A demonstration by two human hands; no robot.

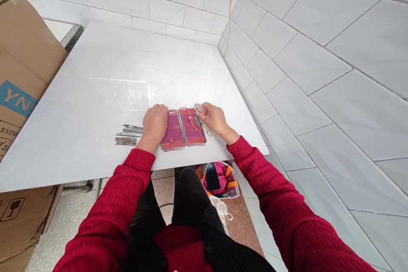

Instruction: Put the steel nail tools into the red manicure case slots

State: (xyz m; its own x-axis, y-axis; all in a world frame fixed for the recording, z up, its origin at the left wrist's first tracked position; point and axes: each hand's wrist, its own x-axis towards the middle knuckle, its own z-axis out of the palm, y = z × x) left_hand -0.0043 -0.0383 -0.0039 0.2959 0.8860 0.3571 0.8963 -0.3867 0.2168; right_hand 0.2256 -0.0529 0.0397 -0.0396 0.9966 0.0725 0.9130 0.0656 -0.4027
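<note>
An open manicure case (173, 134) with a purple and red lining lies on the white table. Curled over its left edge is my left hand (155, 124), closed and holding the case there. My right hand (213, 117) is at the upper right corner, pinching a small silver metal tool (197, 106) whose kind is mostly hidden by the fingers. Several slim tools sit in the loops of the right panel (196, 124). Left of my left hand lie several metal manicure tools (132, 130) and nail clippers (126, 141). Thin metal loops (210, 133) show below my right hand.
The white table (105, 59) meets tiled walls at the back and right. Cardboard boxes (25, 46) stand at the left. Below the front edge is a bag (236, 187) with pink items and a dark phone (213, 177).
</note>
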